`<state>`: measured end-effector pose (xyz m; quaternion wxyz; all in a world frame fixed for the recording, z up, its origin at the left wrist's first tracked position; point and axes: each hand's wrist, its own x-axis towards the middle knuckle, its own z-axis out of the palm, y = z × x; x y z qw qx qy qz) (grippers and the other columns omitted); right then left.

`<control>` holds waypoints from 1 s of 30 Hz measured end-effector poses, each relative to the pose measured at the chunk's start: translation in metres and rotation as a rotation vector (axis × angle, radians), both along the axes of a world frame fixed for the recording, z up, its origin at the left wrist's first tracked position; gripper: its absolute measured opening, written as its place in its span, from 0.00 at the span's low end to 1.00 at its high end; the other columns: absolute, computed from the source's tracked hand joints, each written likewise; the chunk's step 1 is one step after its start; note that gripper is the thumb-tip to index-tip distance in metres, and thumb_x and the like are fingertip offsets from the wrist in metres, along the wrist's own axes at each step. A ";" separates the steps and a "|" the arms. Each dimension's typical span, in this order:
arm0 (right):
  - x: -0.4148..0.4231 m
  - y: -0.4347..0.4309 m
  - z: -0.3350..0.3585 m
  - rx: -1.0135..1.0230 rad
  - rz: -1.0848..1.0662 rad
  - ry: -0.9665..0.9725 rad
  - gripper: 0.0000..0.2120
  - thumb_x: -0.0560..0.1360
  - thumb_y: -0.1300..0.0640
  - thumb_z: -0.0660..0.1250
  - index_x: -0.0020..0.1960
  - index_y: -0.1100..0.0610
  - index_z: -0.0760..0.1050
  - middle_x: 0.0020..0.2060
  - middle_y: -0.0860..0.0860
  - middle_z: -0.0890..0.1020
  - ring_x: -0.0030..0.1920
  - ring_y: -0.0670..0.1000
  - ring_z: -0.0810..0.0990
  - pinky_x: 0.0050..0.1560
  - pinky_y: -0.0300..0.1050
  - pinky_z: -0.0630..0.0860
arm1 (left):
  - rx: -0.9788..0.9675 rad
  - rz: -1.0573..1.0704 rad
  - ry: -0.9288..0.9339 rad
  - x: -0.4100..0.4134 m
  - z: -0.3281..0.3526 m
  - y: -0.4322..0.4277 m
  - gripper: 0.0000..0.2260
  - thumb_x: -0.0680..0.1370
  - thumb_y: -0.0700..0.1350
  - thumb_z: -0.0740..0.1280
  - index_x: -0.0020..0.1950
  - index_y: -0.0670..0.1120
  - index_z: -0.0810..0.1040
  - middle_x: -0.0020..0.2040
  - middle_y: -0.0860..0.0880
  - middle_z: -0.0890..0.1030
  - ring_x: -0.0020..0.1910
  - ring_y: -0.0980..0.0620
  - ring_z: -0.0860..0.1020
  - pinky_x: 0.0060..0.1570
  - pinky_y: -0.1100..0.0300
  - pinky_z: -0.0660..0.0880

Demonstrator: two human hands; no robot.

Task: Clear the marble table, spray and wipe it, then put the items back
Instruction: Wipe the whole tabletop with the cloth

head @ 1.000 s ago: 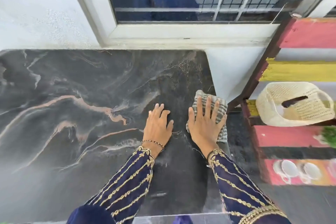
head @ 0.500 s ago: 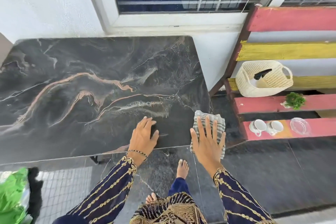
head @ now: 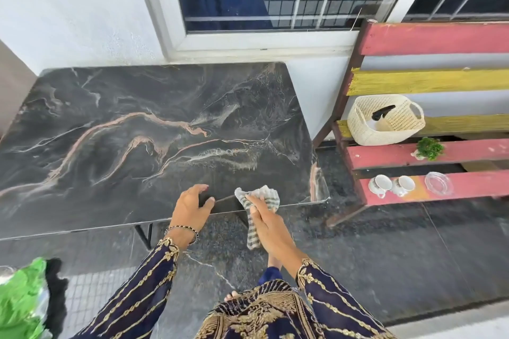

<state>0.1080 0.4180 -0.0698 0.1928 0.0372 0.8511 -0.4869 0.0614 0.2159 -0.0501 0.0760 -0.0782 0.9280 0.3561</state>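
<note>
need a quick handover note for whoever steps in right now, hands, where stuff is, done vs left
Left hand: open, resting at the marble table's near edge, holding nothing.
Right hand: gripping the striped cloth at that edge; part of the cloth hangs off it.
Items: two cups and glass dish on the lower pink shelf, small plant on the shelf above, basket above that with a dark spray nozzle showing inside.
Done: table cleared, wiping at the edge.
Left: return the items.

Your right hand (head: 265, 217) grips a striped cloth (head: 259, 201) at the near edge of the dark marble table (head: 124, 132), part of it hanging below. Your left hand (head: 191, 206) rests just beside it on that edge. On the shelf (head: 454, 187) to the right stand a basket (head: 385, 121) and two cups (head: 391, 186).
</note>
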 end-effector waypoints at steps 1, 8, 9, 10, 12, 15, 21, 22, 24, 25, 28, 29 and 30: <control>-0.003 -0.009 0.004 -0.078 -0.031 -0.006 0.19 0.87 0.50 0.52 0.73 0.32 0.65 0.66 0.65 0.78 0.46 0.58 0.81 0.46 0.45 0.76 | 0.004 -0.001 0.012 -0.001 0.002 0.000 0.15 0.77 0.42 0.67 0.63 0.43 0.76 0.61 0.44 0.80 0.62 0.45 0.75 0.64 0.54 0.69; -0.037 -0.015 0.027 -0.711 -0.298 -0.166 0.14 0.87 0.53 0.56 0.67 0.45 0.77 0.68 0.51 0.80 0.65 0.49 0.78 0.62 0.45 0.73 | 0.090 0.016 0.040 -0.009 0.017 0.013 0.11 0.79 0.39 0.63 0.61 0.43 0.78 0.60 0.45 0.81 0.58 0.45 0.78 0.62 0.54 0.72; -0.042 -0.008 0.029 -0.808 -0.380 -0.193 0.14 0.86 0.54 0.56 0.66 0.48 0.77 0.66 0.53 0.81 0.62 0.51 0.79 0.58 0.46 0.75 | 0.103 0.006 0.047 -0.012 0.020 0.017 0.11 0.79 0.39 0.63 0.60 0.44 0.79 0.60 0.45 0.81 0.59 0.46 0.78 0.62 0.54 0.72; -0.045 0.000 0.030 -0.894 -0.450 -0.219 0.14 0.86 0.55 0.57 0.66 0.50 0.77 0.64 0.54 0.82 0.60 0.53 0.81 0.57 0.48 0.76 | 0.115 -0.006 0.056 -0.014 0.022 0.022 0.10 0.79 0.39 0.63 0.59 0.44 0.79 0.59 0.46 0.81 0.59 0.47 0.78 0.62 0.55 0.72; -0.053 0.020 0.033 -1.026 -0.545 -0.247 0.15 0.86 0.55 0.57 0.68 0.53 0.76 0.64 0.56 0.83 0.61 0.55 0.82 0.59 0.53 0.77 | 0.134 -0.034 0.071 -0.021 0.026 0.034 0.09 0.78 0.40 0.64 0.57 0.45 0.80 0.58 0.47 0.82 0.57 0.50 0.78 0.59 0.60 0.71; -0.063 0.049 0.037 -1.136 -0.609 -0.273 0.16 0.85 0.55 0.59 0.71 0.56 0.75 0.65 0.59 0.82 0.62 0.59 0.81 0.64 0.58 0.76 | 0.149 -0.081 0.077 -0.034 0.033 0.057 0.09 0.78 0.41 0.65 0.56 0.46 0.81 0.55 0.49 0.83 0.51 0.54 0.77 0.53 0.65 0.69; -0.096 0.109 0.034 -1.214 -0.708 -0.271 0.19 0.84 0.51 0.60 0.68 0.61 0.77 0.61 0.64 0.84 0.56 0.63 0.85 0.57 0.61 0.79 | 0.155 -0.201 0.073 -0.071 0.043 0.122 0.07 0.77 0.41 0.66 0.52 0.49 0.82 0.51 0.51 0.83 0.50 0.54 0.80 0.54 0.63 0.74; -0.100 0.117 0.034 -1.240 -0.708 -0.273 0.20 0.84 0.49 0.60 0.68 0.61 0.77 0.61 0.64 0.83 0.56 0.63 0.85 0.57 0.60 0.79 | 0.140 -0.228 0.068 -0.074 0.043 0.130 0.08 0.77 0.41 0.65 0.52 0.49 0.82 0.52 0.51 0.83 0.50 0.54 0.80 0.55 0.63 0.74; -0.115 0.144 0.032 -1.298 -0.702 -0.262 0.24 0.82 0.47 0.61 0.69 0.64 0.77 0.62 0.65 0.83 0.57 0.63 0.85 0.59 0.60 0.79 | 0.110 -0.276 0.058 -0.091 0.040 0.159 0.08 0.77 0.42 0.65 0.52 0.49 0.82 0.52 0.51 0.83 0.48 0.57 0.79 0.52 0.68 0.72; -0.121 0.158 0.030 -1.316 -0.696 -0.257 0.25 0.82 0.47 0.62 0.69 0.64 0.77 0.61 0.65 0.83 0.57 0.63 0.85 0.59 0.59 0.80 | 0.101 -0.289 0.052 -0.098 0.039 0.174 0.08 0.77 0.41 0.66 0.52 0.49 0.82 0.51 0.52 0.83 0.46 0.59 0.78 0.49 0.73 0.69; -0.145 0.209 0.028 -1.316 -0.698 -0.246 0.23 0.79 0.51 0.65 0.68 0.64 0.78 0.60 0.64 0.83 0.57 0.63 0.84 0.61 0.60 0.80 | 0.108 -0.308 0.040 -0.126 0.035 0.230 0.08 0.77 0.41 0.66 0.51 0.49 0.82 0.48 0.53 0.83 0.40 0.63 0.76 0.41 0.84 0.65; -0.155 0.234 0.024 -1.286 -0.719 -0.240 0.22 0.78 0.54 0.65 0.69 0.64 0.77 0.59 0.64 0.83 0.56 0.63 0.84 0.61 0.61 0.79 | 0.112 -0.306 0.021 -0.137 0.032 0.254 0.08 0.77 0.41 0.66 0.51 0.50 0.82 0.46 0.53 0.83 0.41 0.62 0.77 0.40 0.83 0.66; -0.163 0.254 0.020 -1.254 -0.746 -0.230 0.22 0.77 0.57 0.66 0.69 0.64 0.75 0.59 0.64 0.83 0.56 0.64 0.83 0.62 0.61 0.78 | 0.109 -0.312 0.000 -0.145 0.030 0.273 0.08 0.77 0.42 0.65 0.52 0.51 0.82 0.46 0.54 0.83 0.42 0.59 0.78 0.41 0.81 0.68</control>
